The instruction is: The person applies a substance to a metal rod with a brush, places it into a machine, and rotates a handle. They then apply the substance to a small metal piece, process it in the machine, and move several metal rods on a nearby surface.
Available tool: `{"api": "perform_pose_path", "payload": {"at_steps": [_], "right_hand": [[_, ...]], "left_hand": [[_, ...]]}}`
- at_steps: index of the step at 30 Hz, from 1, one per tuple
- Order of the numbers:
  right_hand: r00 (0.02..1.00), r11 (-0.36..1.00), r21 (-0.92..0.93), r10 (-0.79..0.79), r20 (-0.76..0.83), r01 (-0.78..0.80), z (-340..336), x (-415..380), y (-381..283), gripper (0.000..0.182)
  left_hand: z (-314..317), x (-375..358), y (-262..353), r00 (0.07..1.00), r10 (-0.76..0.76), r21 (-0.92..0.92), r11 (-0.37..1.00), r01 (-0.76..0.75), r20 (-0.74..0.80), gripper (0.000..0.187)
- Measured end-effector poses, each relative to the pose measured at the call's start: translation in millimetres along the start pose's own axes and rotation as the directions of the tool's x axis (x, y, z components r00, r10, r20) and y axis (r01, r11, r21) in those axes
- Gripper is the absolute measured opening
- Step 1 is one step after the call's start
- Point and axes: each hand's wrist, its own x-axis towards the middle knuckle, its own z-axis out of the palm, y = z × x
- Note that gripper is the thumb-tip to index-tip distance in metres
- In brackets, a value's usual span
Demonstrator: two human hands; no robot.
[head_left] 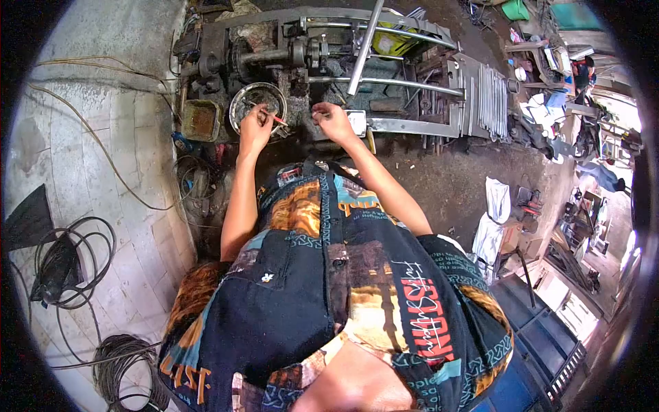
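My left hand (255,126) is over the near rim of a round metal bowl (236,104) with dark contents. Its fingers are closed on a thin stick with a reddish part (279,120), whose kind I cannot make out. To the right, my right hand (332,119) is held with curled fingers beside the grimy bed of a machine (297,104). Whatever those fingers hold, if anything, is too small to tell. A small white-faced box (357,122) sits just right of that hand.
A long metal bar (364,48) slants across the machine's rails (398,85). Several metal rods (491,103) lie at its right end. A rusty square tin (201,120) stands left of the bowl. Coiled cable (127,374) lies at lower left.
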Motion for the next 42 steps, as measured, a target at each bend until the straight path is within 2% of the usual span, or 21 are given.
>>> {"api": "perform_pose_path", "payload": {"at_steps": [4, 8, 12, 15, 17, 18, 19, 22, 25, 31, 33, 34, 35, 38, 42], "right_hand": [[1.000, 0.999, -0.049, -0.012, 0.002, 0.012, -5.2, -3.5, 1.3, 0.032], [1.000, 1.000, -0.016, -0.009, 0.025, 0.009, -17.3, -10.4, -3.7, 0.031], [0.997, 0.999, -0.017, -0.026, 0.079, 0.027, -30.3, -10.1, -12.1, 0.030], [0.990, 0.996, -0.041, -0.079, 0.120, 0.085, -69.9, 0.4, -12.8, 0.029], [0.979, 0.996, 0.013, -0.090, 0.181, 0.089, -87.6, 7.7, -12.5, 0.028], [0.968, 0.990, 0.007, -0.140, 0.208, 0.142, -98.5, 8.0, -15.7, 0.027], [0.963, 0.993, -0.003, -0.117, 0.244, 0.122, -101.6, 9.7, -16.9, 0.028], [0.942, 0.978, 0.089, -0.206, 0.264, 0.188, -121.5, 6.5, -17.3, 0.029], [0.945, 0.984, 0.084, -0.172, 0.279, 0.155, -145.8, 2.3, -3.9, 0.027], [0.907, 0.986, 0.044, -0.163, 0.388, 0.159, -175.8, 1.8, 27.6, 0.028], [0.927, 0.992, 0.097, -0.107, 0.359, 0.077, -169.4, 2.6, 30.3, 0.026], [0.926, 0.980, 0.027, -0.196, 0.322, 0.198, -170.4, 8.2, 42.6, 0.025], [0.924, 0.979, 0.029, -0.198, 0.328, 0.200, -177.1, 10.9, 55.4, 0.025], [0.943, 0.993, 0.117, -0.070, 0.326, 0.033, -187.4, 3.5, 50.3, 0.027], [0.942, 0.998, 0.055, -0.056, 0.330, 0.040, -179.4, 16.6, 51.8, 0.028]], "left_hand": [[3.7, -7.8, -6.3, 0.998, 0.028, -0.007, 1.000, -0.028, -0.064, 0.036], [10.3, -17.6, -3.8, 0.997, -0.055, -0.035, 0.998, 0.053, -0.056, 0.035], [12.4, -26.1, -0.1, 0.994, -0.060, -0.046, 0.997, 0.056, -0.097, 0.034], [30.9, -33.0, 30.2, 0.980, -0.102, -0.026, 0.995, 0.099, -0.170, 0.034], [40.7, -41.0, 42.1, 0.968, -0.124, -0.018, 0.992, 0.123, -0.219, 0.034], [46.4, -44.9, 46.6, 0.961, -0.146, -0.029, 0.989, 0.143, -0.235, 0.034], [48.6, -50.7, 46.9, 0.954, -0.167, -0.040, 0.986, 0.162, -0.249, 0.035], [70.0, -77.1, 65.3, 0.914, -0.230, -0.060, 0.973, 0.223, -0.333, 0.034], [94.3, -105.6, 79.9, 0.887, -0.310, -0.077, 0.950, 0.303, -0.343, 0.038], [128.6, -148.4, 102.7, 0.867, -0.359, -0.037, 0.929, 0.369, -0.345, 0.036], [124.0, -150.8, 96.6, 0.860, -0.358, -0.056, 0.930, 0.364, -0.365, 0.036], [128.1, -151.6, 99.2, 0.856, -0.354, -0.068, 0.932, 0.355, -0.376, 0.036], [133.0, -153.1, 103.6, 0.853, -0.356, -0.068, 0.931, 0.359, -0.381, 0.036], [139.2, -150.7, 110.6, 0.863, -0.309, -0.053, 0.948, 0.314, -0.401, 0.037], [138.5, -134.5, 107.2, 0.880, -0.293, -0.020, 0.951, 0.308, -0.373, 0.035]]}}
